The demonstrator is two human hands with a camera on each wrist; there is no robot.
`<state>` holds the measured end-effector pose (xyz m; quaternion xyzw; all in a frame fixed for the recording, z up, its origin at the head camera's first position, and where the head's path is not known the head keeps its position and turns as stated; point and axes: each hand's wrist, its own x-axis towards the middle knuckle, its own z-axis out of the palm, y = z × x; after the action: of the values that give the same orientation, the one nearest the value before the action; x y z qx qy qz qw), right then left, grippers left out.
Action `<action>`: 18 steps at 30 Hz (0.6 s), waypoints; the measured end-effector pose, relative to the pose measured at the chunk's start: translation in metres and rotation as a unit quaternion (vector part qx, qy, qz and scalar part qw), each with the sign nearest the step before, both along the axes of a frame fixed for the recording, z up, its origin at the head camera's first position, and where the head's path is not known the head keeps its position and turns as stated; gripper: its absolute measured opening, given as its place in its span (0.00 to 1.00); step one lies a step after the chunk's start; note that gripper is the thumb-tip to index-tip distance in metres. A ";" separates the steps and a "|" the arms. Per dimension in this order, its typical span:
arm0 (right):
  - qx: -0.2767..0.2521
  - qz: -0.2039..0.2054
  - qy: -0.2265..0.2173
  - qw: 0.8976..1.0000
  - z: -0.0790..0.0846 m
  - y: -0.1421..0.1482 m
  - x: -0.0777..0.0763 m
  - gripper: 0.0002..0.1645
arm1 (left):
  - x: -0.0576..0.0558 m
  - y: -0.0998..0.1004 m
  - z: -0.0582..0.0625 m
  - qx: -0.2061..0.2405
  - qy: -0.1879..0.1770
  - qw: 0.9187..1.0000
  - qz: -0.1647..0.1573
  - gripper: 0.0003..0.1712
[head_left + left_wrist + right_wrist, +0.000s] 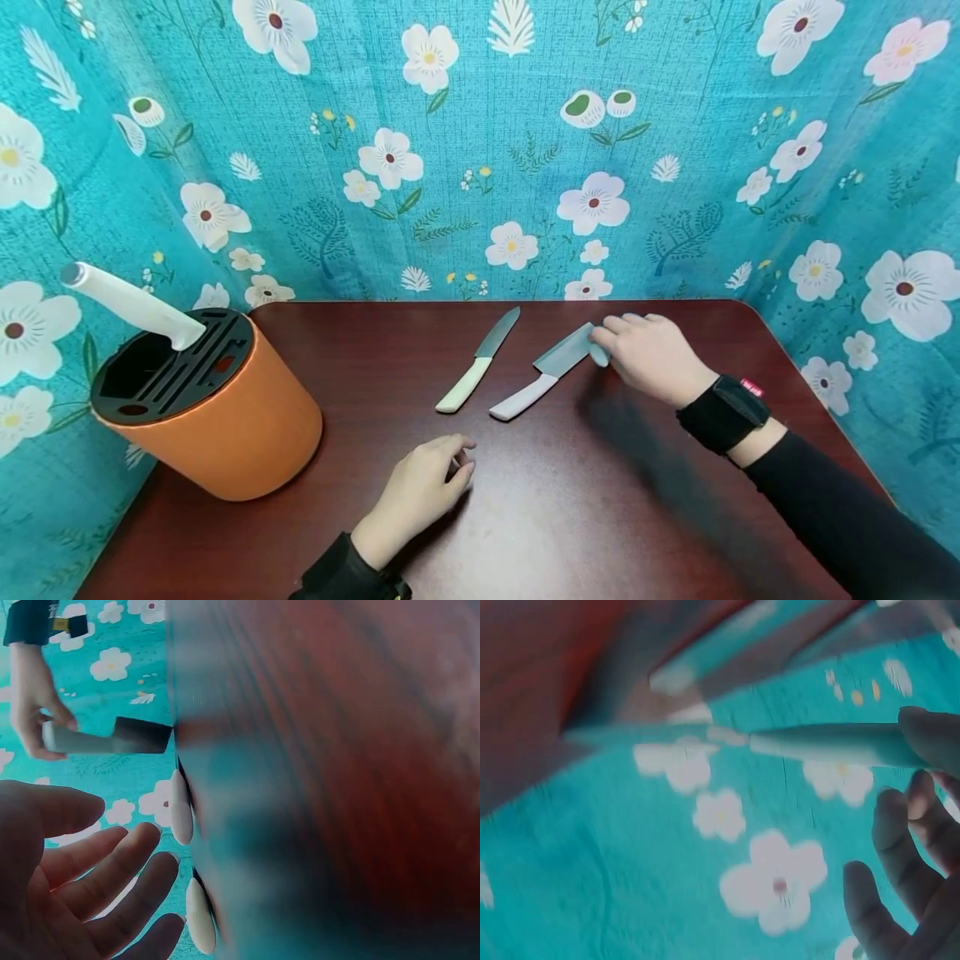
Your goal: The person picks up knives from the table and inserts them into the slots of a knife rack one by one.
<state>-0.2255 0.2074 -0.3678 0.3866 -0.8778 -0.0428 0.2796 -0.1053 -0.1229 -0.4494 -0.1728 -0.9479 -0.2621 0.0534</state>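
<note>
One knife (111,741) — probably stiff and light, perhaps slippery, likely best gripped near the blade (144,737) — hung blade-down over the table (375,358), its pale handle (84,742) pinched by the right hand (652,354), while the left hand (420,482) was empty, fingers relaxed.

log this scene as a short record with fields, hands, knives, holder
right hand: grips a knife, blade pointing toward the table
left hand: holds nothing
lying on table: yellowish-handled knife, pale-handled cleaver, side by side
holder: orange, black slotted top, one white handle sticking out
</note>
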 end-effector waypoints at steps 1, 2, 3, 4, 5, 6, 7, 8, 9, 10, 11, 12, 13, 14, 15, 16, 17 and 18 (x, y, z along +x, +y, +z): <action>-0.006 -0.003 0.003 1.000 0.006 0.003 0.000 0.10 | 0.000 0.000 -0.001 0.003 -0.001 1.000 -0.001 0.10; -0.012 -0.004 0.006 1.000 0.013 0.005 0.000 0.11 | 0.000 0.001 -0.001 0.005 -0.002 1.000 -0.001 0.10; -0.017 -0.009 0.008 1.000 0.019 0.008 0.000 0.10 | -0.001 0.001 -0.001 0.007 -0.003 1.000 -0.002 0.10; -0.023 -0.013 0.010 1.000 0.026 0.011 0.000 0.09 | 0.000 0.001 -0.002 0.010 -0.004 1.000 -0.004 0.10; -0.029 -0.017 0.012 0.999 0.033 0.013 0.000 0.10 | -0.001 0.001 -0.002 0.012 -0.006 1.000 -0.005 0.10; -0.036 -0.022 0.015 0.999 0.039 0.016 0.001 0.11 | -0.001 0.001 -0.002 0.014 -0.009 1.000 -0.007 0.10; -0.042 -0.027 0.016 0.999 0.046 0.018 0.002 0.12 | -0.001 0.001 -0.002 0.016 -0.012 1.000 -0.008 0.10; -0.047 -0.034 0.015 0.998 0.053 0.020 0.003 0.12 | -0.001 0.001 -0.001 0.019 -0.014 1.000 -0.010 0.10; -0.053 -0.039 0.010 0.998 0.059 0.022 0.004 0.14 | -0.001 0.001 -0.001 0.020 -0.015 1.000 -0.010 0.10; -0.060 -0.043 0.005 0.997 0.066 0.023 0.006 0.17 | -0.001 0.000 0.000 0.022 -0.016 1.000 -0.010 0.11; -0.067 -0.048 -0.005 0.997 0.072 0.023 0.008 0.20 | -0.002 0.000 0.002 0.024 -0.017 1.000 -0.009 0.11; -0.075 -0.051 -0.017 0.996 0.079 0.023 0.010 0.22 | -0.003 0.000 0.003 0.027 -0.016 0.999 -0.008 0.12; -0.082 -0.053 -0.029 0.995 0.085 0.022 0.013 0.23 | -0.004 -0.001 0.005 0.027 -0.014 1.000 -0.007 0.13; -0.092 -0.052 -0.041 0.994 0.090 0.021 0.015 0.24 | -0.005 -0.001 0.008 0.028 -0.009 1.000 -0.007 0.14; -0.102 -0.049 -0.053 0.992 0.095 0.018 0.018 0.25 | -0.007 -0.001 0.010 0.026 -0.002 1.000 -0.008 0.16; -0.110 -0.046 -0.065 0.991 0.100 0.016 0.022 0.25 | -0.009 0.000 0.014 0.027 0.006 1.000 -0.010 0.17; -0.118 -0.041 -0.077 0.989 0.105 0.012 0.025 0.24 | -0.011 0.000 0.019 0.027 0.015 0.999 -0.012 0.18; -0.124 -0.034 -0.086 0.988 0.109 0.008 0.028 0.23 | -0.013 0.001 0.024 0.027 0.024 0.999 -0.016 0.19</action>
<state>-0.1974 0.2152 -0.2585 0.3212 -0.9096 0.0900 0.2475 -0.1181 -0.1223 -0.4257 -0.1924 -0.9363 -0.2837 0.0767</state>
